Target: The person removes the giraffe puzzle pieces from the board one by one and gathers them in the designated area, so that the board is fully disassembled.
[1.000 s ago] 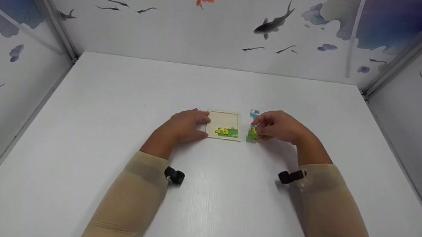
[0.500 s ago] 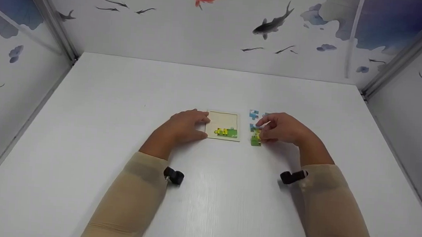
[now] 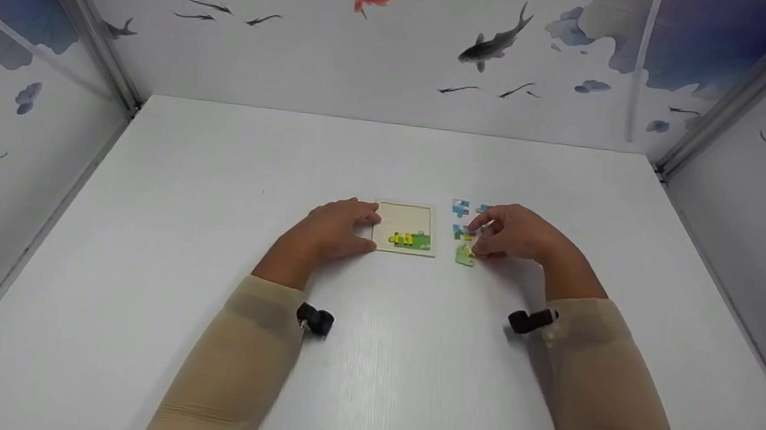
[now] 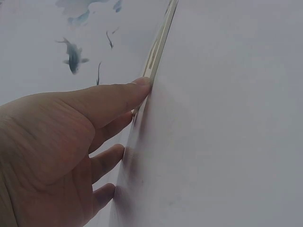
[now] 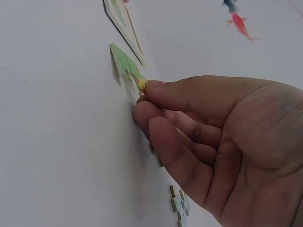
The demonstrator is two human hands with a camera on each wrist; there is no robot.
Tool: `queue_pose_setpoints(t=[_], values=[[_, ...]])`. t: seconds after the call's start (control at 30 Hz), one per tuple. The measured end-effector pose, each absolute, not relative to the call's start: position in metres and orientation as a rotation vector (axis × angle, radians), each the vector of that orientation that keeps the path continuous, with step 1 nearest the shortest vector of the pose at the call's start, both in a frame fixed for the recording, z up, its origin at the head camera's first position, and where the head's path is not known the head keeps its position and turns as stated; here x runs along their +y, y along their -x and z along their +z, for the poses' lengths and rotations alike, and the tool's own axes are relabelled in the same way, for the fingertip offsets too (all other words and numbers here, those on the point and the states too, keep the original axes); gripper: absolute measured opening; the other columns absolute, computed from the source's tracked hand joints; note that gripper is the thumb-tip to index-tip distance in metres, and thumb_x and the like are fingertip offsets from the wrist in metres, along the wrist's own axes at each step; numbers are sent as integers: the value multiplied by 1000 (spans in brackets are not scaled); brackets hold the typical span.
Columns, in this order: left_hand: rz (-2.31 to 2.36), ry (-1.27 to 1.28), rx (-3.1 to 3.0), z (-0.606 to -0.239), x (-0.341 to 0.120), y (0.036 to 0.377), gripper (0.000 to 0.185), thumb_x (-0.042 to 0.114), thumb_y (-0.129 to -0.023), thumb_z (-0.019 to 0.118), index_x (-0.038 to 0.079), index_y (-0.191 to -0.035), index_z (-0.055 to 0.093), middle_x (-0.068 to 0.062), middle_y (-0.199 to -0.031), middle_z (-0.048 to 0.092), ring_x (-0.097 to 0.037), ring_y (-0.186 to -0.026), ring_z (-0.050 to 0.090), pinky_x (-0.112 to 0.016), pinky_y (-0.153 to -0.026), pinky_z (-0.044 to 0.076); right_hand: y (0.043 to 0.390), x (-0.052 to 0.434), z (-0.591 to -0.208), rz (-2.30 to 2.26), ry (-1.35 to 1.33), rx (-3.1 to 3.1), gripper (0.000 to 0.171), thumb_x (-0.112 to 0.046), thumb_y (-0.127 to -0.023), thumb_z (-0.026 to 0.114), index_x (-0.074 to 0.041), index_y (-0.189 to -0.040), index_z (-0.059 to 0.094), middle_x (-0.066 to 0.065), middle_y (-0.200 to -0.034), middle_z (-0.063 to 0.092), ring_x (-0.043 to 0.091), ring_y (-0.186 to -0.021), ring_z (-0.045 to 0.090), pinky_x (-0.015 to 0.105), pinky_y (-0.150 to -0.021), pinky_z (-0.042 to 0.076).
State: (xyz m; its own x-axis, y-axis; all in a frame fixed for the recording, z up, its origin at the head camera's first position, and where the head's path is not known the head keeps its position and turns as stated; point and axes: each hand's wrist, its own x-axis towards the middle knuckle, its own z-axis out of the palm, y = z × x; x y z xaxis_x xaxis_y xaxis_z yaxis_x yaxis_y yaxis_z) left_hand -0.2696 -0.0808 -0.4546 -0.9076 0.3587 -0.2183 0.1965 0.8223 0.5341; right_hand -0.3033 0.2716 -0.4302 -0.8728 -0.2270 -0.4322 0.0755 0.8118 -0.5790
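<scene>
In the head view a shallow, square wooden puzzle tray (image 3: 403, 218) lies flat on the table. A green puzzle piece (image 3: 423, 242) and a yellow-striped part (image 3: 401, 238) lie along its lower right. My left hand (image 3: 340, 227) rests at the tray's left side, thumb and fingertips touching its edge with fingers fairly straight. Just right of the tray, my right hand (image 3: 518, 234) pinches a green puzzle piece with a yellow patch (image 5: 125, 63) between thumb and fingertips. That piece tilts in the right wrist view. The right fingers partly hide the pieces behind them.
Beyond the right fingertips lie a blue puzzle piece (image 3: 460, 207), another bluish piece (image 3: 484, 208) partly covered by the hand, and a blue-green piece (image 3: 461, 232). White panels printed with fish (image 3: 496, 39) border the table at the back and sides.
My right hand has shifted slightly right with the green puzzle piece, uncovering more of the blue pieces. The pinched piece has changed its tilt and looks paler. My left hand and the tray stay put.
</scene>
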Motion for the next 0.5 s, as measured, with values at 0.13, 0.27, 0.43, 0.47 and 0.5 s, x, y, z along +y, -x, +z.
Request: queue_pose_setpoints(t=[0.13,0.27,0.43,0.47,0.5], values=[[738,-442,2705,-457,-81,270,56,34,-101,74,27,-154,59,13,-172,41,-22,-168,25,-50,-137,21,303,271,-430,-854,124,2523,33,-21,-91,83,-22,-123,75,2,-95,74,19,-86,66,31,-76,54],[738,-447,2707,-459,-81,271,56,34,-101,74,26,-154,59,13,-172,41,-22,-168,25,-51,-137,21,304,268,-430,-871,128,2530,31,-21,-91,83,-23,-122,75,2,-94,74,20,-86,65,31,-76,53],[746,-423,2699,-457,-81,271,56,35,-101,73,27,-154,59,14,-173,40,-22,-168,23,-53,-137,20,304,253,-429,-904,153,2510,32,-20,-92,83,-23,-123,75,4,-105,74,22,-93,69,36,-84,58],[747,-419,2697,-457,-81,271,56,35,-101,73,28,-154,59,14,-173,40,-22,-168,23,-53,-137,19,303,248,-428,-908,166,2509,32,-20,-92,83,-23,-124,74,4,-108,74,23,-96,69,39,-87,58],[747,-415,2696,-457,-81,271,56,35,-101,73,28,-154,58,14,-173,39,-22,-168,23,-52,-137,19,303,244,-427,-905,187,2514,33,-21,-93,83,-24,-124,75,4,-110,74,23,-98,69,46,-100,56]])
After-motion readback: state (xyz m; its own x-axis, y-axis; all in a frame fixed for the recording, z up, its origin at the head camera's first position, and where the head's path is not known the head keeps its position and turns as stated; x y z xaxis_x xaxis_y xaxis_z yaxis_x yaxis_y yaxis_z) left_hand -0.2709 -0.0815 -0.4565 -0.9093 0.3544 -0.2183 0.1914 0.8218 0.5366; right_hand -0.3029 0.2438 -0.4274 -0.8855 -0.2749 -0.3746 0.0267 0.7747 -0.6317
